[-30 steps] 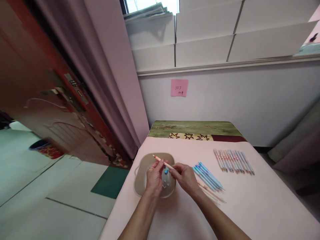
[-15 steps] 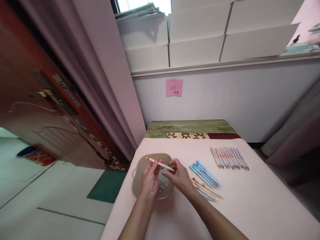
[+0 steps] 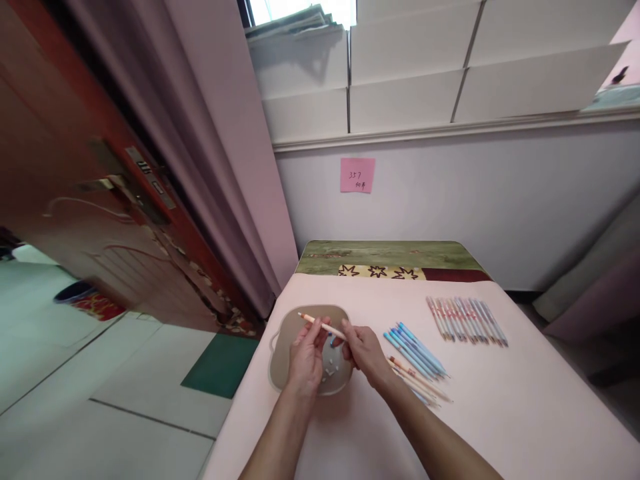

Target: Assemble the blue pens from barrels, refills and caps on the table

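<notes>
Over a grey-beige tray (image 3: 286,333) my left hand (image 3: 306,357) pinches a slim white and orange pen (image 3: 311,319) around its middle. The pen slants, its orange end up to the left. My right hand (image 3: 364,350) is closed at the pen's lower right end, and its fingers hide that tip. Something small and blue (image 3: 333,341) shows by the right fingertips; I cannot make out whether it is held. Several small white pieces (image 3: 330,371) lie in the tray. Right of my right hand lie blue pens (image 3: 415,352) and orange-and-cream pens (image 3: 417,379).
A row of pale pens (image 3: 466,321) lies at the right of the pink-covered table (image 3: 505,413). The table's green back edge (image 3: 380,252) meets the wall, where a pink note (image 3: 357,175) is stuck. A red-brown door (image 3: 125,213) and curtain stand left.
My right fingers have curled in closer around the pen's lower end. The pen remains between both hands over the tray. The view has shifted slightly to the left.
</notes>
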